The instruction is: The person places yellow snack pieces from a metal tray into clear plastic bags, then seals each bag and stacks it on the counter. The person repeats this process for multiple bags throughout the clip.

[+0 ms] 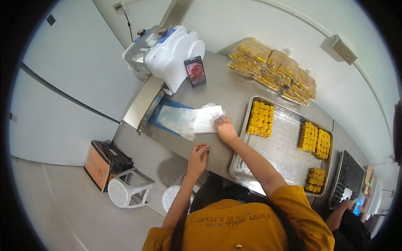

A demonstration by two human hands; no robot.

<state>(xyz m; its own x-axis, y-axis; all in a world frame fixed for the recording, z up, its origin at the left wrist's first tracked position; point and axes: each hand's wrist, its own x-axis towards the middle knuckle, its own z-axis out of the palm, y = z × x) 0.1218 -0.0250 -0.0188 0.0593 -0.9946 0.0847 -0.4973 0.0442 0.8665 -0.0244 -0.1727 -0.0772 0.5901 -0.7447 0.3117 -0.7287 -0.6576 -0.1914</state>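
Note:
A stack of clear and white plastic bags (pixel 206 119) lies near the front edge of the steel table. My right hand (pixel 225 129) is at the right end of the stack, its fingers closed on the edge of a bag. My left hand (pixel 198 158) hangs in front of the table edge with nothing in it, its fingers loosely bent and apart. Under the left part of the bags is a blue plastic sheet or bag (pixel 155 116). To the right of my right hand stands a metal tray (pixel 281 142) with blocks of yellow round pieces (pixel 260 119) in it.
A white machine (pixel 173 58) stands at the back left, with a phone (pixel 195 72) leaning on it. Filled bags of yellow pieces (pixel 276 67) are piled against the wall. White stools (pixel 125 190) and a box (pixel 102 165) stand below. Another person's hand (pixel 346 205) is by a dark tray (pixel 348 175).

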